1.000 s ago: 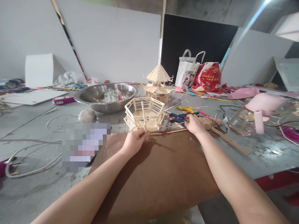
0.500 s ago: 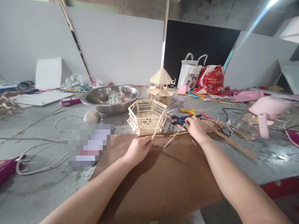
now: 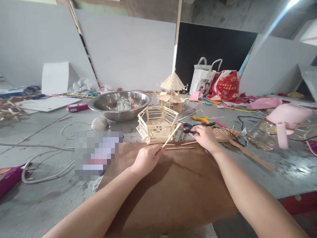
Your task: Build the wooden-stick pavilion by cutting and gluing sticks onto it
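My left hand (image 3: 148,161) is closed on a thin wooden stick (image 3: 171,135), which slants up to the right in front of a hexagonal stick frame (image 3: 158,127) with open railings. My right hand (image 3: 206,138) is at a pair of blue-handled pliers (image 3: 188,127), its fingers bent over the handles; the palm side is hidden. Between the hands, a loose stick (image 3: 179,148) lies across the brown mat (image 3: 170,195). Other short sticks lie along the mat's far edge.
Behind the frame stands a small stick pavilion (image 3: 172,89) beside a steel basin (image 3: 116,115). A yellow glue gun (image 3: 201,119), a fan-shaped stick piece (image 3: 226,134) and a pink-lidded jug (image 3: 264,134) are on the right. A white stone (image 3: 99,124) and cables are on the left.
My right hand has let go of a stick, which now lies flat on the mat, and has moved onto the pliers. My left hand still holds its stick. The view has shifted slightly.
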Available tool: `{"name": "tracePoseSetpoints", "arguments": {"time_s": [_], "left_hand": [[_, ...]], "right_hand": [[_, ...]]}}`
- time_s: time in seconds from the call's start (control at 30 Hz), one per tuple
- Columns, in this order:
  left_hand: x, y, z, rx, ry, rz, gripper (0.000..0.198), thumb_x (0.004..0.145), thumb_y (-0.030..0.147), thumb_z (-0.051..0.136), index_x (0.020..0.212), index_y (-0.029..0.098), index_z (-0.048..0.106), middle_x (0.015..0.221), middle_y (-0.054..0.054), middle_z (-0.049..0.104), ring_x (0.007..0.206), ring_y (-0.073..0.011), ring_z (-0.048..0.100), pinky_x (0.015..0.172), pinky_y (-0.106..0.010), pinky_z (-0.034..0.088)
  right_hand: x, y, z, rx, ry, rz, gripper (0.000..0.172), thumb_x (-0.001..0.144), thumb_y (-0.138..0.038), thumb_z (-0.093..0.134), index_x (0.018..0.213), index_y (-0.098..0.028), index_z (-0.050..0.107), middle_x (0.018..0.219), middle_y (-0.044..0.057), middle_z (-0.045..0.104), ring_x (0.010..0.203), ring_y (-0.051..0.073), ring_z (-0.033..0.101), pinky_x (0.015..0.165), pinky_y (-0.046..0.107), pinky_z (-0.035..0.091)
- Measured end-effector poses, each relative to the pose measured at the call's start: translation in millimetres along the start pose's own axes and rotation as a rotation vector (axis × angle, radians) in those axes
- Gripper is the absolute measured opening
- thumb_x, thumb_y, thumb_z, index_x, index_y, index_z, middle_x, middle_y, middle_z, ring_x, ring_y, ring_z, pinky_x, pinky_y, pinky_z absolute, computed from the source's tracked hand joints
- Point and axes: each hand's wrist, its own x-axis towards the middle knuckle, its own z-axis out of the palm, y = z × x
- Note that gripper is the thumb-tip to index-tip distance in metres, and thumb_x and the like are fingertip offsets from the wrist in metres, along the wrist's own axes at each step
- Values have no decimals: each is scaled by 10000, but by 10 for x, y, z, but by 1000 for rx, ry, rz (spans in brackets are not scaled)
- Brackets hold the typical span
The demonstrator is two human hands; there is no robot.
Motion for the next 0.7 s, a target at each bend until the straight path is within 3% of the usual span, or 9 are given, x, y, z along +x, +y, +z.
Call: {"name": "tracePoseSetpoints", "arguments": {"time_s": [0.1,0.3,0.43,0.53,0.7], "left_hand": [[-1,-2,2,31,-7,-9,224,810,272,373,791,182,577,692,-18,619,617,-108,540,572,-189,378],[-2,13,8,23,3,-2,225,813,270,374,805,181,581,754,-28,635,683,-122,565,619,-196,392],[-11,27,16,26,-21,18,242,817,280,370,770,165,579,691,-25,619,629,-112,546,572,-189,382],[-17,27,19,28,-10,26,242,818,280,374,746,165,576,676,-18,614,608,-103,537,557,-183,378],[-17,21,14,25,5,41,235,817,278,380,751,171,578,704,-18,626,628,-103,550,571,-182,388]], "right_hand": [[15,101,7,-122,-37,193,304,737,-256,444,993,-182,591,1036,75,605,943,228,540,773,327,364],[14,158,61,-190,-109,340,295,722,-306,494,965,-166,584,857,131,650,779,272,598,610,334,401],[16,145,47,-217,-109,339,214,725,-286,497,848,-161,619,772,126,657,748,262,603,642,342,391],[26,133,1,-234,-74,306,202,740,-226,474,848,-143,622,750,122,657,776,251,593,761,375,348],[65,103,-77,-228,35,284,290,801,-145,346,976,-144,577,968,111,616,923,201,536,814,304,326]]}}
